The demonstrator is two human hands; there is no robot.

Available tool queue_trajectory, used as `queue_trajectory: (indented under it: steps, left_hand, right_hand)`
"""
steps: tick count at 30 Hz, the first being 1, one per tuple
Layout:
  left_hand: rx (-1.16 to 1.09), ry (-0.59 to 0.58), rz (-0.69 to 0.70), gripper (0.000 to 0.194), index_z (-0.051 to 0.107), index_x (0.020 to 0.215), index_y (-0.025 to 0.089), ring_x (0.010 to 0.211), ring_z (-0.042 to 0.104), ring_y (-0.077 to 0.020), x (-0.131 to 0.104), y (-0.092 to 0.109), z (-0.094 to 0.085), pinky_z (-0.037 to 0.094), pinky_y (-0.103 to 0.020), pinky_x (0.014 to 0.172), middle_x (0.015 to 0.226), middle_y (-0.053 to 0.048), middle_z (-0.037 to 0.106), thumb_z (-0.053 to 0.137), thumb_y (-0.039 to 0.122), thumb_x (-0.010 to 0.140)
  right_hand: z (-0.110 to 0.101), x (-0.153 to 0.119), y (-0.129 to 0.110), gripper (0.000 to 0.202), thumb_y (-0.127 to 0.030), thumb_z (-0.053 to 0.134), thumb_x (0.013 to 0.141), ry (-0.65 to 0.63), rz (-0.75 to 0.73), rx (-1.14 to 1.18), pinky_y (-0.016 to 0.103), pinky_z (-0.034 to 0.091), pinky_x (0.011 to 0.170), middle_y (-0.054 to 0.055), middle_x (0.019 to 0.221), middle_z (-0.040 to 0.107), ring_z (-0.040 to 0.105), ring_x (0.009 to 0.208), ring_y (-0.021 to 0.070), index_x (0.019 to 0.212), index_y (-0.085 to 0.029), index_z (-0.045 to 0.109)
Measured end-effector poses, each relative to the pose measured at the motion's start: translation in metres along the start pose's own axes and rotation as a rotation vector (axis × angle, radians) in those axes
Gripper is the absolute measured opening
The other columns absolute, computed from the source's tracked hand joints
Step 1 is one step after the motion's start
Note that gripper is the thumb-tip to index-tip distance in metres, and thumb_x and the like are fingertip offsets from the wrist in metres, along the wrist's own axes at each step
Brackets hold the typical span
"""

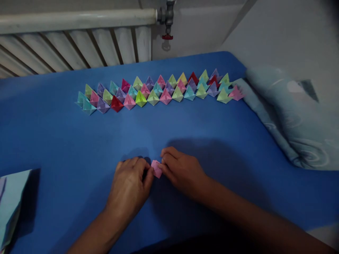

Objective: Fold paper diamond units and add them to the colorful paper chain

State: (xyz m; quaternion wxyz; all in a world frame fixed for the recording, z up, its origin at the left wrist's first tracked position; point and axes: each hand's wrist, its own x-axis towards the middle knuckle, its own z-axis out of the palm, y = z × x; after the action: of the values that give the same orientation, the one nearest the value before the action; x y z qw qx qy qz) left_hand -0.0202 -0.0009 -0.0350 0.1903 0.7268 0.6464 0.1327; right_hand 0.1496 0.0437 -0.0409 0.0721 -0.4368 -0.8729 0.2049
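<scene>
Paper (pixel 156 170) partly behind fingertips (pixel 165 170)

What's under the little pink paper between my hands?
The blue surface shows around the pink paper, held between your left hand and right hand. The spot directly beneath is hidden by the paper itself.

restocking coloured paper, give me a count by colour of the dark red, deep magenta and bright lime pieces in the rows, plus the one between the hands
Dark red folded paper pieces: 3
Deep magenta folded paper piece: 1
Bright lime folded paper piece: 1
Pink folded paper piece, between left hand and right hand: 1
Total: 6
</scene>
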Motion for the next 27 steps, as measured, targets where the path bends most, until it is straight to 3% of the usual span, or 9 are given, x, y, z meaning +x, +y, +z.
queue_trajectory:
  steps: [16, 23, 27]
  left_hand:
    - [0.122, 0.067, 0.049, 0.019, 0.058, 0.075, 0.019, 0.069, 0.058, -0.0236, -0.002, -0.001, 0.003, 0.038, -0.04, 0.068, 0.073, -0.003, 0.063, 0.048, 0.02, 0.092]
    - [0.146, 0.033, 0.004, 0.021, 0.06, 0.074, 0.019, 0.07, 0.059, -0.0239, -0.001, 0.002, 0.002, 0.039, -0.04, 0.07, 0.074, -0.004, 0.065, 0.049, 0.021, 0.091]
    - [0.113, -0.044, -0.045, 0.019, 0.062, 0.078, 0.019, 0.075, 0.062, -0.0249, -0.001, 0.003, -0.002, 0.04, -0.041, 0.073, 0.077, -0.004, 0.068, 0.049, 0.023, 0.092]
  right_hand:
    - [-0.006, -0.002, 0.007, 0.013, -0.025, 0.052, 0.094, -0.045, 0.005, 0.22, 0.031, 0.049, 0.081, 0.008, 0.104, 0.064, 0.063, 0.092, 0.0183, 0.088, -0.017, 0.06]
    - [-0.008, 0.001, 0.003, 0.015, -0.025, 0.049, 0.096, -0.1, 0.065, 0.186, 0.029, 0.045, 0.076, 0.007, 0.101, 0.062, 0.061, 0.086, 0.0169, 0.088, -0.016, 0.059]
    - [-0.011, 0.005, 0.0, 0.011, -0.021, 0.051, 0.092, -0.106, 0.11, 0.199, 0.026, 0.04, 0.07, 0.005, 0.096, 0.06, 0.057, 0.079, 0.0142, 0.084, -0.015, 0.057]
